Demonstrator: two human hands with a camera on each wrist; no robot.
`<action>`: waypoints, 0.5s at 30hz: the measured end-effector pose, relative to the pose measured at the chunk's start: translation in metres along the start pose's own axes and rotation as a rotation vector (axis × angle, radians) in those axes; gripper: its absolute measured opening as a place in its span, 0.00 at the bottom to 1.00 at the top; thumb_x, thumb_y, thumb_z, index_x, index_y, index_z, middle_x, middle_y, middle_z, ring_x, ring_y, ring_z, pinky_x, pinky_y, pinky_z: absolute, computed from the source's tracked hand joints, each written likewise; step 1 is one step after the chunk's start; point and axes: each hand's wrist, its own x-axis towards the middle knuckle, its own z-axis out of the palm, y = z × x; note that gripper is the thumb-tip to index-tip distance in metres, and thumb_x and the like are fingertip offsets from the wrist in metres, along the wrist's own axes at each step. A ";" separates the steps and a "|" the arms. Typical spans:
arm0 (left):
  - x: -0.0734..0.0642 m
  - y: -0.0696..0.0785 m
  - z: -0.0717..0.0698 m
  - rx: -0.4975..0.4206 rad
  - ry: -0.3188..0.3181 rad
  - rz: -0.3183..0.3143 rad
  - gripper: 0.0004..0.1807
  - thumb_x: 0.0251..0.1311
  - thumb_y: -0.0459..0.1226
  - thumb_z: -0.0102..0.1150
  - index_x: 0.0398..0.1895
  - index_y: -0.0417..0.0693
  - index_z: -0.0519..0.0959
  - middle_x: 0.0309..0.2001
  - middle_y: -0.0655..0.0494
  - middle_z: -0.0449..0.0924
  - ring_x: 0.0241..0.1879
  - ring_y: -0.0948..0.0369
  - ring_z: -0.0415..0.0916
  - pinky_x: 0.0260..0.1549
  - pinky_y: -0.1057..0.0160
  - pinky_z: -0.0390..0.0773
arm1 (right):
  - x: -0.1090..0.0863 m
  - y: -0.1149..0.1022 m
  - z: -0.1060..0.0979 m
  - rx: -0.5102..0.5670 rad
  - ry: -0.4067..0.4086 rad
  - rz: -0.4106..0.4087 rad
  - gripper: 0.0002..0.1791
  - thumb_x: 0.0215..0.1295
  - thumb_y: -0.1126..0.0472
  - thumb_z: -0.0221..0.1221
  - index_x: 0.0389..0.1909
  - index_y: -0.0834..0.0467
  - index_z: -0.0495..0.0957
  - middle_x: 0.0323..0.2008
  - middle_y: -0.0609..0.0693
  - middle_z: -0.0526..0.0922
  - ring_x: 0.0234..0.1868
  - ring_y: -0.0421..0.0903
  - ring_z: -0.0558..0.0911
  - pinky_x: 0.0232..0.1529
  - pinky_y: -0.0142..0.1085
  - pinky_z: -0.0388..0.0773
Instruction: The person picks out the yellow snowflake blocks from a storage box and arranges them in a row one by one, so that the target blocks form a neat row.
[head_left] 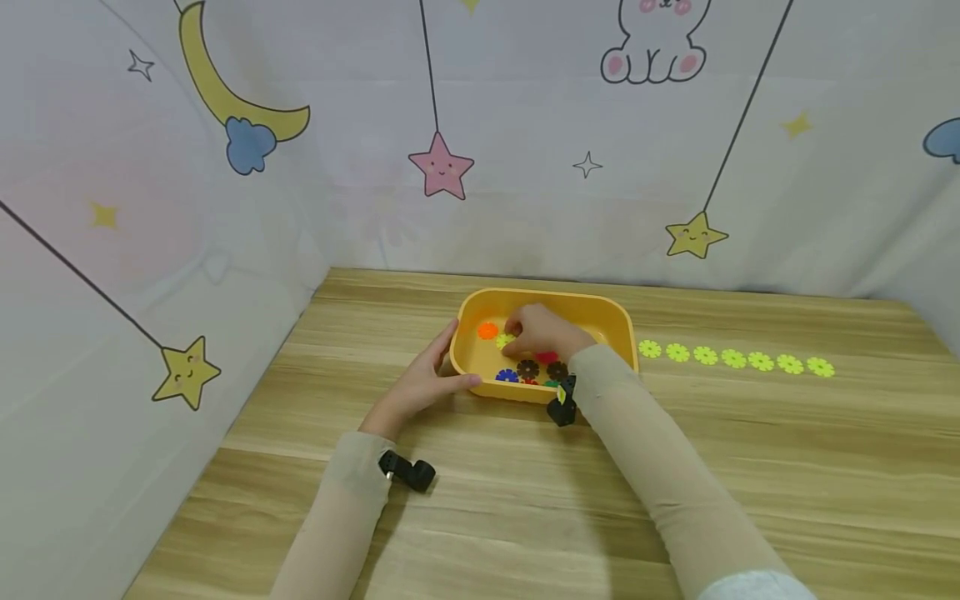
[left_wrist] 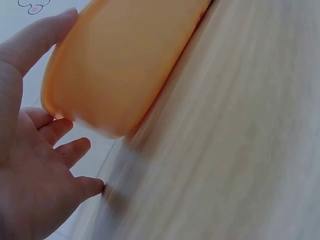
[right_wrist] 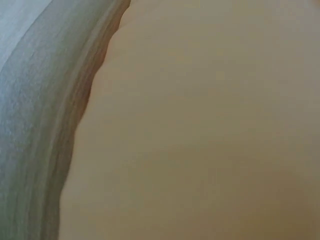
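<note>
A yellow plastic bin (head_left: 468,367) stands on the table, holding flower-shaped plastic discs. My left hand (head_left: 418,385) grips its left end, the thumb along the near rim and the fingers at the side wall. In the left wrist view, the fingertips of the left hand (left_wrist: 40,160) touch the bin's outer wall (left_wrist: 125,60). Inside the bin my right hand (head_left: 543,331) has thumb and forefinger on a yellow-green disc (head_left: 504,342). An orange disc (head_left: 488,331) lies to its left. Blue (head_left: 507,376), dark brown (head_left: 528,369) and red discs lie nearer. The bin wall fills most of the right wrist view.
Right of the bin, several yellow-green discs (head_left: 733,358) lie in a spaced row on the wooden table (head_left: 480,500). A printed cloth (head_left: 525,225) hangs behind the table, and another stretch runs along the left. Each wrist wears a small black camera (head_left: 408,472).
</note>
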 end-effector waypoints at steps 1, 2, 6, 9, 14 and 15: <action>0.000 0.000 0.000 -0.001 -0.001 0.009 0.54 0.56 0.41 0.69 0.78 0.58 0.42 0.77 0.58 0.41 0.76 0.55 0.38 0.72 0.46 0.42 | 0.000 0.000 0.000 0.008 0.000 -0.001 0.21 0.57 0.56 0.68 0.47 0.65 0.80 0.38 0.54 0.79 0.39 0.48 0.74 0.47 0.38 0.76; -0.002 0.004 0.000 -0.004 -0.006 0.009 0.53 0.57 0.40 0.68 0.78 0.57 0.42 0.78 0.56 0.40 0.76 0.54 0.38 0.72 0.46 0.41 | 0.000 0.000 0.000 0.013 0.001 -0.004 0.21 0.56 0.56 0.68 0.47 0.65 0.80 0.38 0.54 0.79 0.39 0.48 0.74 0.47 0.37 0.76; 0.000 0.004 -0.001 -0.011 -0.015 0.009 0.54 0.57 0.37 0.67 0.78 0.55 0.40 0.78 0.55 0.39 0.76 0.53 0.37 0.72 0.46 0.41 | 0.000 -0.001 -0.002 0.040 0.000 -0.005 0.20 0.57 0.58 0.67 0.47 0.65 0.80 0.38 0.54 0.79 0.38 0.48 0.74 0.46 0.37 0.76; 0.003 0.000 -0.001 -0.013 -0.013 0.007 0.54 0.57 0.38 0.68 0.78 0.56 0.40 0.78 0.56 0.39 0.76 0.54 0.36 0.72 0.47 0.41 | 0.001 -0.001 -0.003 0.061 0.004 -0.005 0.21 0.57 0.59 0.67 0.49 0.66 0.80 0.38 0.54 0.79 0.39 0.48 0.74 0.47 0.37 0.76; 0.003 -0.001 -0.001 -0.027 -0.002 0.021 0.54 0.56 0.40 0.68 0.78 0.58 0.42 0.77 0.57 0.40 0.76 0.56 0.37 0.72 0.47 0.40 | 0.003 0.000 -0.006 0.110 0.022 -0.013 0.22 0.58 0.60 0.66 0.52 0.66 0.79 0.40 0.55 0.79 0.40 0.49 0.74 0.48 0.37 0.76; 0.004 -0.001 -0.001 -0.030 -0.001 0.021 0.53 0.57 0.40 0.68 0.78 0.58 0.42 0.77 0.57 0.40 0.76 0.56 0.37 0.72 0.47 0.40 | 0.003 0.000 -0.006 0.116 0.027 -0.017 0.22 0.59 0.59 0.66 0.52 0.66 0.79 0.41 0.56 0.80 0.40 0.49 0.74 0.48 0.38 0.77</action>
